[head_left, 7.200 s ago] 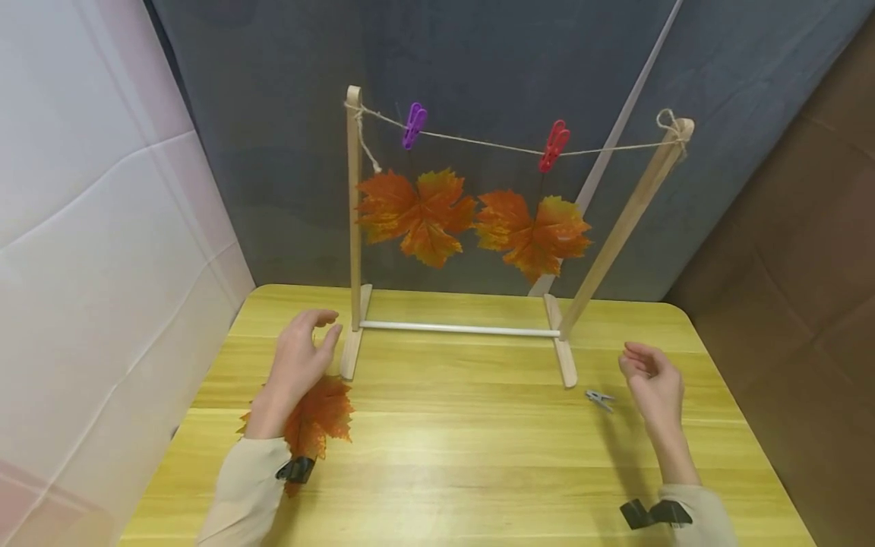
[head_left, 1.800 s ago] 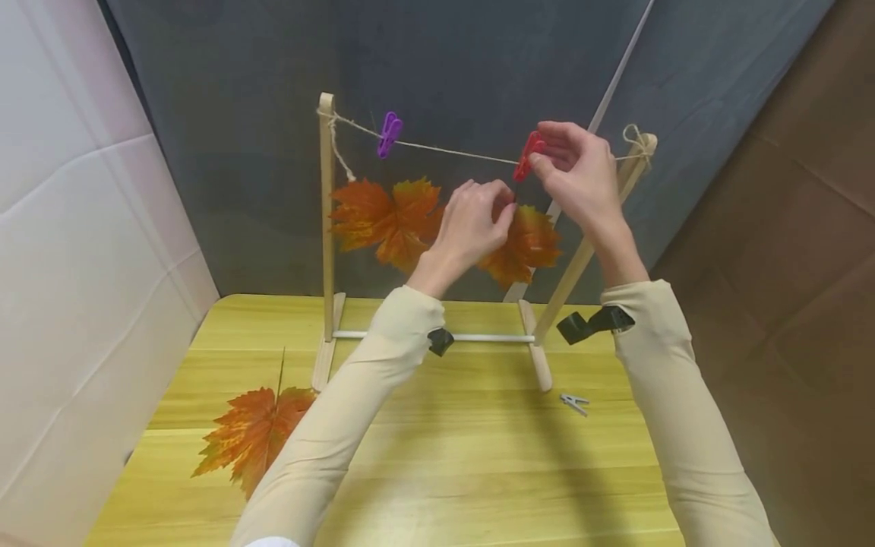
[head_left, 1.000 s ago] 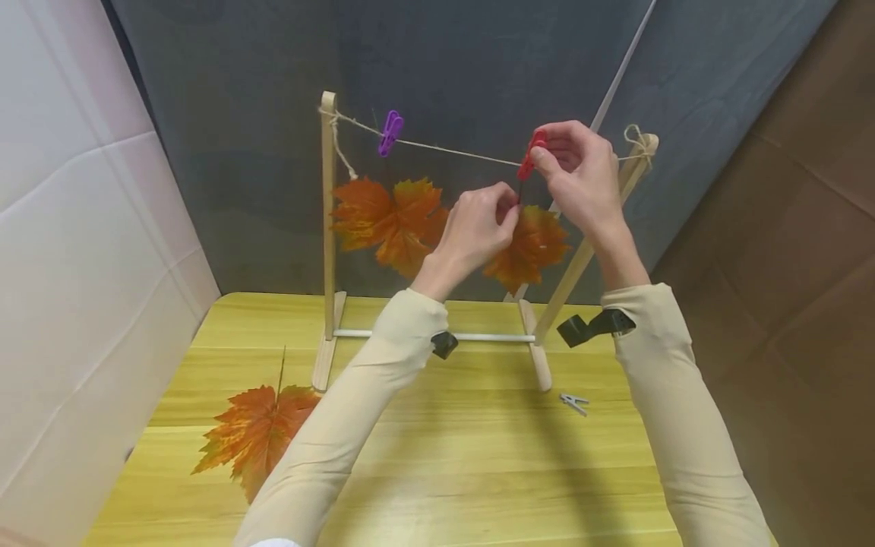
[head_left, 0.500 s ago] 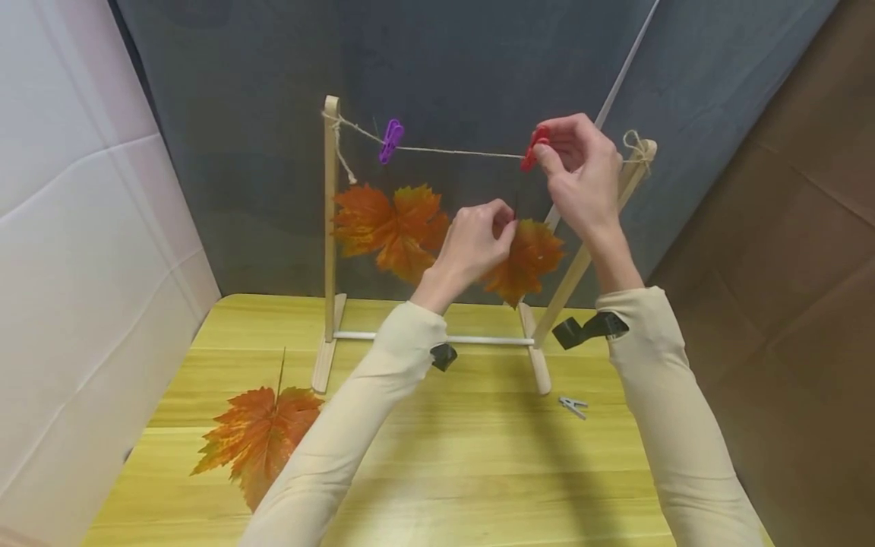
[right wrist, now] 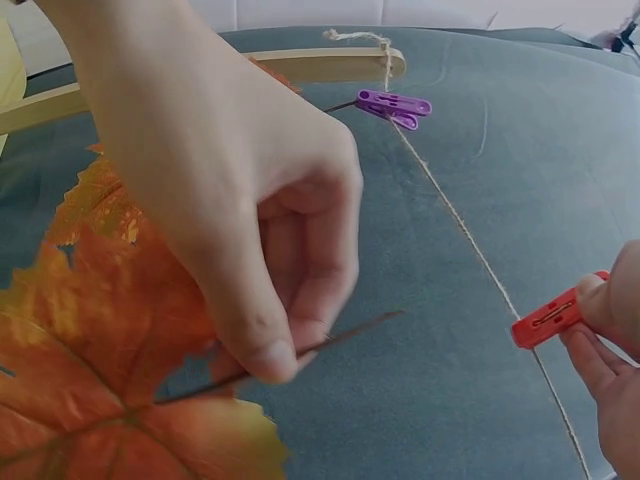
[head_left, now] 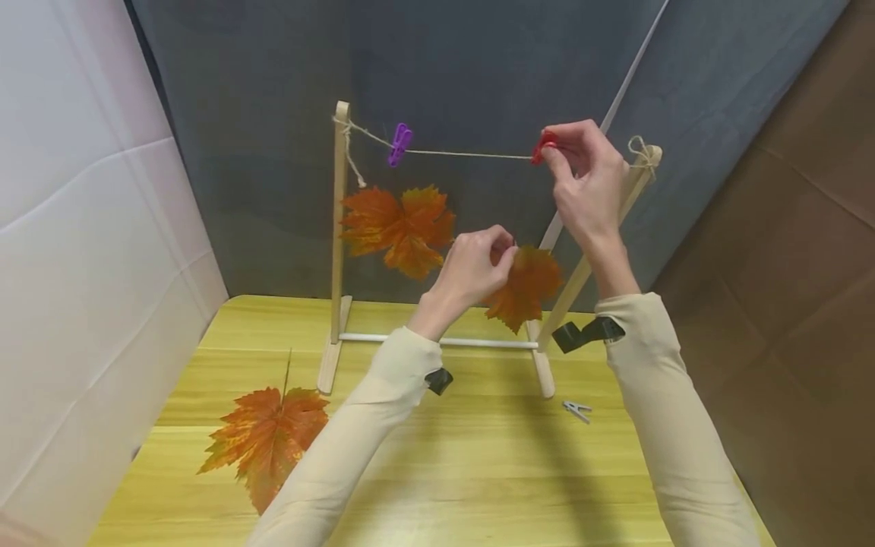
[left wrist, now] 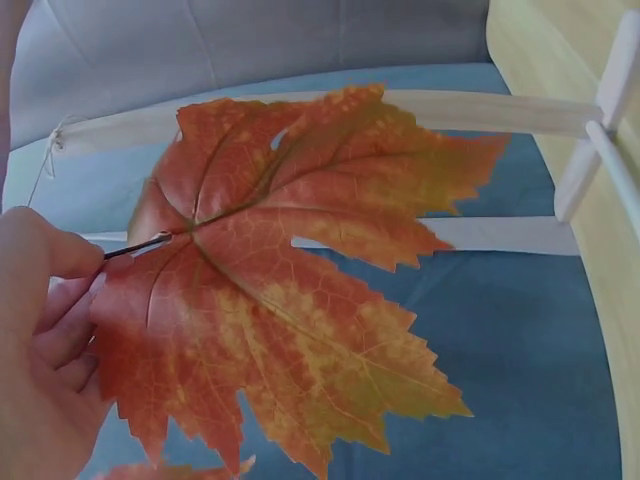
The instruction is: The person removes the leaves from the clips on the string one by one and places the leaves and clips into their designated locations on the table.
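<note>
My left hand (head_left: 473, 264) pinches the dark stem of an orange maple leaf (head_left: 528, 285) below the string. In the right wrist view the stem's tip (right wrist: 385, 318) is free, apart from the string. My right hand (head_left: 589, 182) squeezes a red clothespin (head_left: 542, 148) at its handles, and its nose still meets the string (right wrist: 470, 240). To the left, a purple clothespin (head_left: 400, 144) on the string holds a second maple leaf (head_left: 399, 228) by its stem. A third maple leaf (head_left: 270, 441) lies on the table at left, partly behind my left sleeve.
The string is tied between two wooden posts (head_left: 339, 228) of a stand with a white crossbar (head_left: 488, 343). A grey clothespin (head_left: 577, 410) lies on the yellow table (head_left: 478, 479), right of the stand's foot. A dark cloth (head_left: 273, 152) hangs behind.
Both hands rose from the table to the red clothespin and its leaf. Over the last second my left hand drew the leaf down, its stem out of the clothespin.
</note>
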The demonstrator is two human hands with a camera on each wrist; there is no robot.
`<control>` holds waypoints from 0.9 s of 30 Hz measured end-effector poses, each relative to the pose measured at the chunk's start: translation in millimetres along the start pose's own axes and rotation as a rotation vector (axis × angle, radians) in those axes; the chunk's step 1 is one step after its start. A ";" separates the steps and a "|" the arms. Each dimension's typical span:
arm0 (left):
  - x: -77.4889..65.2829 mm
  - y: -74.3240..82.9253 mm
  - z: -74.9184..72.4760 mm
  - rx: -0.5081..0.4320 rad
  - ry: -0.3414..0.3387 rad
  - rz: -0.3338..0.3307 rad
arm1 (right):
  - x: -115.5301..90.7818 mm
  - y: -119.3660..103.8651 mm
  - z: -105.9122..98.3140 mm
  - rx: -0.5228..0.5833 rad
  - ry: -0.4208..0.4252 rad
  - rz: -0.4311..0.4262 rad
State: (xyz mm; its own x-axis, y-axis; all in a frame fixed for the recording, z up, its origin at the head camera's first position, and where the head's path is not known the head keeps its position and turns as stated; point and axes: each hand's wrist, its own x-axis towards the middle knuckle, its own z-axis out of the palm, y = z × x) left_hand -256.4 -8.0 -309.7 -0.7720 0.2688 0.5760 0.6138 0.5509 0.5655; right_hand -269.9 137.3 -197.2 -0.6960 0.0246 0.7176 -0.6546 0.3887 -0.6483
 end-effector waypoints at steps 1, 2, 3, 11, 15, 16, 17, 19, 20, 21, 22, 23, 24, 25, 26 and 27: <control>-2.9 -0.6 -0.3 -0.006 0.001 -0.002 | -0.6 -0.1 0.1 0.011 0.009 0.002; -5.9 -1.3 -0.7 -0.013 0.001 -0.005 | -1.4 -0.4 0.1 0.021 0.017 0.002; -8.7 -2.4 -1.0 -0.018 0.002 -0.008 | -2.1 -0.8 0.2 0.035 0.023 0.002; -31.7 -14.4 -0.6 -0.035 0.002 -0.036 | -7.6 0.6 -1.0 0.147 0.047 -0.029; -43.3 -20.2 -1.4 -0.055 -0.003 -0.064 | -13.3 3.8 -4.1 0.152 0.054 -0.060; -46.1 -21.4 -2.1 -0.058 -0.002 -0.071 | -14.8 4.6 -4.8 0.155 0.053 -0.070; -48.9 -22.7 -2.6 -0.057 -0.001 -0.074 | -16.3 5.5 -5.4 0.160 0.053 -0.077; -54.0 -25.1 -3.9 -0.054 0.006 -0.077 | -18.7 6.9 -6.1 0.168 0.057 -0.062; -56.3 -26.4 -4.5 -0.052 0.010 -0.077 | -19.6 7.6 -6.2 0.174 0.058 -0.049; -58.6 -27.6 -5.1 -0.049 0.014 -0.077 | -20.6 8.2 -6.4 0.174 0.059 -0.033; -60.8 -28.7 -5.7 -0.048 0.018 -0.076 | -21.6 8.8 -6.6 0.173 0.060 -0.017; -62.9 -30.1 -6.0 -0.044 0.020 -0.075 | -22.7 9.4 -6.9 0.172 0.060 0.000; -64.9 -31.4 -6.2 -0.044 0.021 -0.077 | -23.7 9.8 -7.2 0.173 0.061 0.015; -66.9 -32.5 -6.6 -0.043 0.022 -0.077 | -24.9 10.3 -7.5 0.175 0.058 0.020; -68.9 -33.5 -6.8 -0.043 0.022 -0.078 | -26.3 10.4 -7.9 0.178 0.057 0.026; -71.0 -34.5 -7.1 -0.040 0.022 -0.081 | -27.8 10.2 -8.3 0.177 0.054 0.030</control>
State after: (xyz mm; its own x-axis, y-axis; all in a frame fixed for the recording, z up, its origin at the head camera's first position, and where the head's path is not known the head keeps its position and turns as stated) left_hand -221.6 -51.7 -365.9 -0.8158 0.2069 0.5401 0.5560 0.5380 0.6336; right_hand -254.7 148.2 -221.8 -0.7021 0.0852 0.7070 -0.6791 0.2187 -0.7007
